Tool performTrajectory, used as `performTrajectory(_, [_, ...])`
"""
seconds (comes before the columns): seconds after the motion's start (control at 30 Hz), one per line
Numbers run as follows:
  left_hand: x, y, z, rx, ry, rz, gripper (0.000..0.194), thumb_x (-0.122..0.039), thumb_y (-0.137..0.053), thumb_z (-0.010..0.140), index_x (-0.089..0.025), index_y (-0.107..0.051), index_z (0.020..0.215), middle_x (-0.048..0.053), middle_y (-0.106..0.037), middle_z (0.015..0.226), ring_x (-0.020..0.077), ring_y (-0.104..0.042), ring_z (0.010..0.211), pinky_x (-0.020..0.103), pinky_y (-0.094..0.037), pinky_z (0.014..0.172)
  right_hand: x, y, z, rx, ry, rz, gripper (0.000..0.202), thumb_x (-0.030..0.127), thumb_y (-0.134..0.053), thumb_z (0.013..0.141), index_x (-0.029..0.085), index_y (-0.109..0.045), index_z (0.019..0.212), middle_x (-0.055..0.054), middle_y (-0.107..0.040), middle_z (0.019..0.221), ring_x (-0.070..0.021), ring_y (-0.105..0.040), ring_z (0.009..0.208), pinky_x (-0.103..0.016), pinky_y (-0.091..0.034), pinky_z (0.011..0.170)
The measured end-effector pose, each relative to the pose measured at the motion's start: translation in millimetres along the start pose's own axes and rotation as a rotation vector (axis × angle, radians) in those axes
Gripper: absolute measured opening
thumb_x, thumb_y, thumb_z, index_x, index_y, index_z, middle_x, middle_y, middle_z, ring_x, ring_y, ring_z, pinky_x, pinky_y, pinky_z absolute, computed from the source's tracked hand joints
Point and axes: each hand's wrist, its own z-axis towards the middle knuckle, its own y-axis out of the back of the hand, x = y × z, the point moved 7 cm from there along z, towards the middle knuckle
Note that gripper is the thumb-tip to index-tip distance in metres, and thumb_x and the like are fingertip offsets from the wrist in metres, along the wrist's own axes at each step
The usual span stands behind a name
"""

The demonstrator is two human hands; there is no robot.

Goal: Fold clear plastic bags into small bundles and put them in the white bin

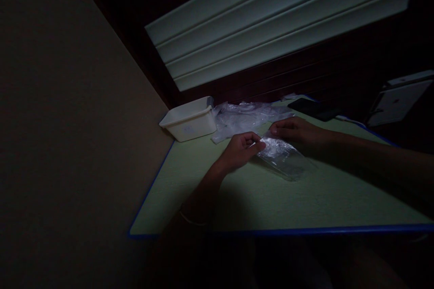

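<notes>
A clear plastic bag point(284, 159) hangs between my two hands, just over the light green table point(217, 205). My left hand point(240, 150) pinches its upper left edge between thumb and fingers. At the upper right edge, my right hand point(292, 129) is closed on the same bag. Light glints off the crinkled film near the fingers. Behind the hands, a heap of clear plastic bags point(242, 116) is spread over the far part of the table.
An off-white plastic bin point(191, 122) stands at the far left, near the wall point(84, 144). A dark flat object point(313, 109) lies at the far right. Beyond the table's right side is a white box-like object point(398, 101). Blue edging point(305, 231) borders the table.
</notes>
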Motion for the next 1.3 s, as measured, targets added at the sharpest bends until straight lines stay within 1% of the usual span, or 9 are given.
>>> performTrajectory(0.1, [1.0, -0.9, -1.0, 0.016, -0.005, 0.023, 0.025, -0.037, -0.070, 0.075, -0.015, -0.059, 0.078, 0.000, -0.058, 0.071, 0.0078, -0.049, 0.061, 0.022, -0.035, 0.060, -0.2, 0.8, 1.0, -0.021, 0.009, -0.007, 0.031, 0.048, -0.076, 0.068, 0.020, -0.063, 0.070, -0.001, -0.059, 0.064, -0.0123, -0.049, 0.055, -0.028, -0.037, 0.052])
performTrajectory(0.2, [2.4, 0.5, -1.1, -0.004, 0.028, -0.032, 0.029, -0.037, -0.072, 0.074, -0.016, -0.056, 0.086, -0.001, -0.060, 0.070, 0.0078, -0.050, 0.058, 0.022, -0.034, 0.058, -1.6, 0.9, 1.0, -0.047, 0.002, 0.004, 0.029, 0.042, -0.080, 0.065, 0.019, -0.063, 0.070, 0.001, -0.058, 0.062, -0.0116, -0.049, 0.054, -0.028, -0.036, 0.052])
performTrajectory(0.33, [3.6, 4.0, 0.8, -0.085, 0.071, -0.188, 0.048, -0.039, -0.078, 0.069, -0.016, -0.055, 0.105, 0.002, -0.066, 0.076, 0.0109, -0.058, 0.065, 0.024, -0.041, 0.064, -2.5, 4.0, 1.7, -0.100, 0.019, 0.060, 0.031, 0.043, -0.080, 0.064, 0.020, -0.062, 0.071, 0.003, -0.056, 0.060, -0.0101, -0.046, 0.052, -0.027, -0.035, 0.051])
performTrajectory(0.4, [6.4, 4.5, 2.4, -0.110, 0.091, -0.210, 0.052, -0.038, -0.080, 0.066, -0.014, -0.059, 0.107, 0.005, -0.069, 0.081, 0.0126, -0.061, 0.068, 0.026, -0.044, 0.068, -0.9, 6.9, 3.2, -0.123, 0.057, 0.044, 0.032, 0.045, -0.080, 0.064, 0.019, -0.062, 0.070, 0.002, -0.055, 0.061, -0.0105, -0.047, 0.054, -0.027, -0.036, 0.052])
performTrajectory(0.57, [18.0, 7.5, 6.0, -0.151, 0.130, -0.212, 0.043, -0.037, -0.083, 0.062, -0.011, -0.068, 0.092, 0.007, -0.071, 0.077, 0.0139, -0.063, 0.065, 0.029, -0.049, 0.068, 1.6, 13.0, 6.2, -0.169, 0.115, -0.023, 0.033, 0.046, -0.079, 0.064, 0.019, -0.062, 0.069, 0.002, -0.056, 0.062, -0.0117, -0.048, 0.058, -0.027, -0.037, 0.055])
performTrajectory(0.7, [18.9, 11.1, 6.6, -0.178, 0.120, -0.234, 0.039, -0.035, -0.084, 0.060, -0.011, -0.069, 0.086, 0.004, -0.070, 0.072, 0.0113, -0.061, 0.059, 0.025, -0.048, 0.063, -0.5, 7.9, 6.4, -0.096, 0.115, -0.015, 0.032, 0.049, -0.073, 0.072, 0.018, -0.065, 0.071, 0.000, -0.056, 0.063, -0.0118, -0.048, 0.057, -0.028, -0.036, 0.055])
performTrajectory(0.83, [14.4, 10.1, 4.9, -0.165, 0.131, -0.207, 0.039, -0.036, -0.084, 0.059, -0.011, -0.071, 0.085, 0.004, -0.070, 0.071, 0.0108, -0.060, 0.057, 0.025, -0.046, 0.059, -3.8, 3.9, 5.8, -0.041, 0.088, -0.026, 0.031, 0.048, -0.072, 0.072, 0.018, -0.066, 0.067, 0.000, -0.057, 0.063, -0.0122, -0.049, 0.058, -0.029, -0.037, 0.056])
performTrajectory(1.07, [9.3, 15.9, 3.3, -0.230, 0.154, -0.220, 0.034, -0.035, -0.084, 0.057, -0.011, -0.070, 0.076, 0.004, -0.069, 0.069, 0.0110, -0.059, 0.056, 0.027, -0.049, 0.060, -5.0, 8.3, 4.2, -0.151, 0.034, 0.021, 0.029, 0.046, -0.075, 0.071, 0.019, -0.066, 0.066, -0.001, -0.057, 0.060, -0.0124, -0.048, 0.054, -0.031, -0.038, 0.055])
performTrajectory(1.3, [14.3, 21.0, 5.3, -0.254, 0.155, -0.202, 0.031, -0.033, -0.083, 0.059, -0.011, -0.070, 0.077, 0.005, -0.069, 0.071, 0.0120, -0.060, 0.058, 0.029, -0.050, 0.061, -14.2, -1.6, 3.3, -0.046, -0.055, 0.132, 0.026, 0.044, -0.077, 0.070, 0.019, -0.068, 0.067, -0.002, -0.064, 0.066, -0.0125, -0.052, 0.056, -0.029, -0.042, 0.056])
